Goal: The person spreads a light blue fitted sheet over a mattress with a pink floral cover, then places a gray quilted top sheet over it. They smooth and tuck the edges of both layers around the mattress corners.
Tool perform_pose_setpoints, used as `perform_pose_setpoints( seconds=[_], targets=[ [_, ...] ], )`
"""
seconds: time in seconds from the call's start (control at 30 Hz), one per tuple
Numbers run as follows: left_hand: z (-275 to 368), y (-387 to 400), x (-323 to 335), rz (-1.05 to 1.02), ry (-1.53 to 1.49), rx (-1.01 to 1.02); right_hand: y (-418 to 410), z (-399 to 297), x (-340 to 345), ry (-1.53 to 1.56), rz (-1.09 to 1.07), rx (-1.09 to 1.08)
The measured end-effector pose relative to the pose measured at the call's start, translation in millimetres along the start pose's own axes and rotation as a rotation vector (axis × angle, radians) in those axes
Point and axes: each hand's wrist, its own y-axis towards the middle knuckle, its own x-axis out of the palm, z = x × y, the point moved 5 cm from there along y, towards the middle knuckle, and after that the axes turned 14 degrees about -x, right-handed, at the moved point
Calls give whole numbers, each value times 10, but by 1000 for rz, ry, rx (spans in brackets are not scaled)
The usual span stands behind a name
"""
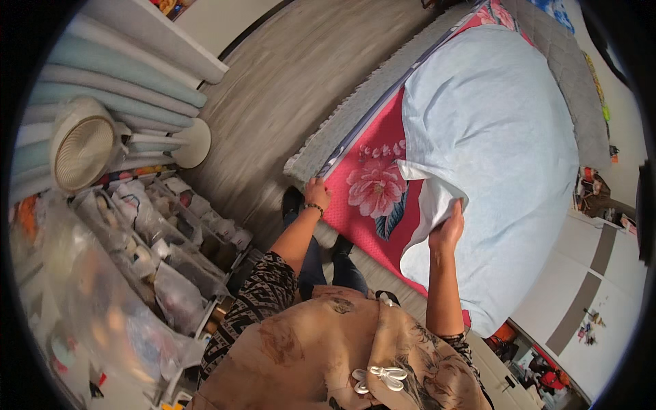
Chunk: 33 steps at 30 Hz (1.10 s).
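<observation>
A light blue fabric sheet (pixel 502 133) lies spread and wrinkled over a bed, its near left part folded back so that a paler underside shows. My right hand (pixel 447 225) grips this sheet near the fold, thumb on top. Under the sheet, a red mattress cover (pixel 359 205) with a large pink flower is exposed along the left side and near corner. My left hand (pixel 318 193), with a beaded bracelet at the wrist, rests at the near left corner of the red cover; whether its fingers pinch the edge cannot be told.
Grey wood-look floor (pixel 266 87) runs left of the bed. A fan (pixel 84 151) wrapped in plastic stands by striped curtains (pixel 118 77). Bins (pixel 179 225) with plastic-bagged items sit at the lower left. A white cabinet (pixel 569 277) stands at the right, and a grey quilted pad (pixel 569 87) lines the bed's far side.
</observation>
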Motion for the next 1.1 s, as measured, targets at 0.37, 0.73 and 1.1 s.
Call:
perform_pose_setpoints(
  seconds=[0.37, 0.73, 1.1],
  targets=[
    [109, 262, -22, -19, -297, 22, -196, -83, -191, -255, 4, -115],
    [-688, 387, -30, 36, -49, -68, -439, 189, 355, -885, -610, -439],
    [1291, -312, -306, -1154, -1374, -332, -795, 62, 925, -1273, -852, -656]
  ],
)
